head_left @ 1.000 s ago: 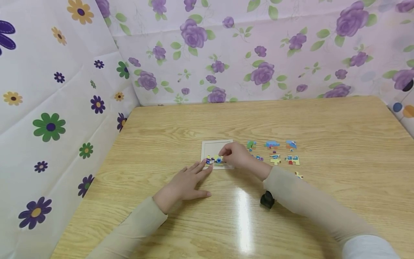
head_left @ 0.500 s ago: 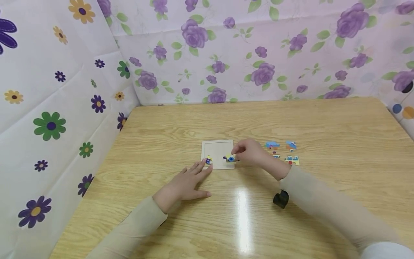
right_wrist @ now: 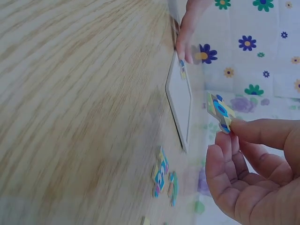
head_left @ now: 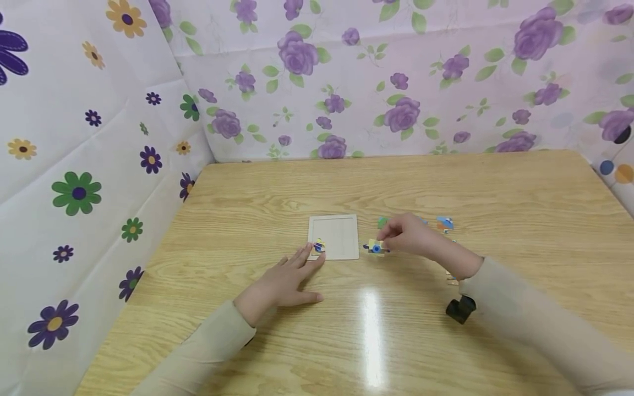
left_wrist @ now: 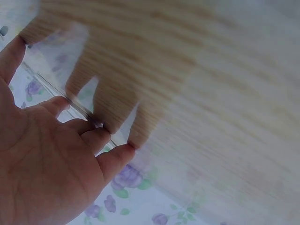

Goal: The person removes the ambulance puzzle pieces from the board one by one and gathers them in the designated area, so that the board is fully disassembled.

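Between thumb and fingers my right hand (head_left: 408, 237) pinches a yellow jigsaw piece (head_left: 376, 248) with a blue round shape on it. In the right wrist view this puzzle piece (right_wrist: 220, 112) is raised above the table, to the right of the white puzzle frame (head_left: 342, 256). My left hand (head_left: 284, 280) lies with fingers spread, its fingertips at the frame's lower left corner. There, inside the frame, sits a purple and yellow jigsaw piece (head_left: 319, 246). The left wrist view shows the left hand's palm (left_wrist: 47, 164) and fingers touching the tabletop.
Loose jigsaw pieces lie right of the frame, partly hidden by the right hand and forearm; a blue one (head_left: 445, 222) shows behind. A black device (head_left: 460, 309) hangs at the right wrist. Flowered cloth (head_left: 297, 82) borders the wooden table (head_left: 247, 203).
The right hand has carried the yellow piece from beside the purple one in the frame, out past the frame's right edge. The left hand has stayed in place.
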`<state>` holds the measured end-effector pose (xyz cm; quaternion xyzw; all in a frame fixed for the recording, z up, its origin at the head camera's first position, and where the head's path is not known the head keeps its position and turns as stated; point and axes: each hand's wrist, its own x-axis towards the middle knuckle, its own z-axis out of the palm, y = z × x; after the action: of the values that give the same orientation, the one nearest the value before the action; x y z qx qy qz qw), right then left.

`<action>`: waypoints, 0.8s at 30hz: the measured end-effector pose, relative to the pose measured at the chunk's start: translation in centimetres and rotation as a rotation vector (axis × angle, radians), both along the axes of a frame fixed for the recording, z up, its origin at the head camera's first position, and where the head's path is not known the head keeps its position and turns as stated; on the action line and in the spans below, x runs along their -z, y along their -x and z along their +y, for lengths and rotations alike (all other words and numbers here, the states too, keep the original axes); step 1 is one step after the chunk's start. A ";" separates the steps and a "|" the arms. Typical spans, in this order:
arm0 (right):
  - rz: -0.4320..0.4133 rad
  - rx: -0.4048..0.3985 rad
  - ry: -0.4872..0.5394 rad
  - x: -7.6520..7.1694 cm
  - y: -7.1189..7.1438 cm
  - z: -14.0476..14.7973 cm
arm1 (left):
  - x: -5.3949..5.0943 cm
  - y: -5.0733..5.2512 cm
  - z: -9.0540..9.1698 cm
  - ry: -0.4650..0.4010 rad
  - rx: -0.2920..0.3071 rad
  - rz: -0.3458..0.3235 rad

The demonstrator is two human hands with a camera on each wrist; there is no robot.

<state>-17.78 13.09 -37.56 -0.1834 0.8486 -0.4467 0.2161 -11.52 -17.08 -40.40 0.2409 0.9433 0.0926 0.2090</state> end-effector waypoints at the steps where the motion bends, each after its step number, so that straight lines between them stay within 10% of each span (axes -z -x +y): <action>1: -0.004 -0.002 -0.004 -0.1 -0.1 0.3 | 0.0 0.0 0.0 0.001 0.001 -0.002; 24: -0.030 0.008 -0.054 0.4 -1.9 5.8 | -0.3 0.1 0.1 0.048 0.028 0.045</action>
<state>-15.90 18.92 -37.99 -0.1673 0.8578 -0.4271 0.2320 -11.58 -17.00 -40.12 0.2510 0.9462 0.0616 0.1945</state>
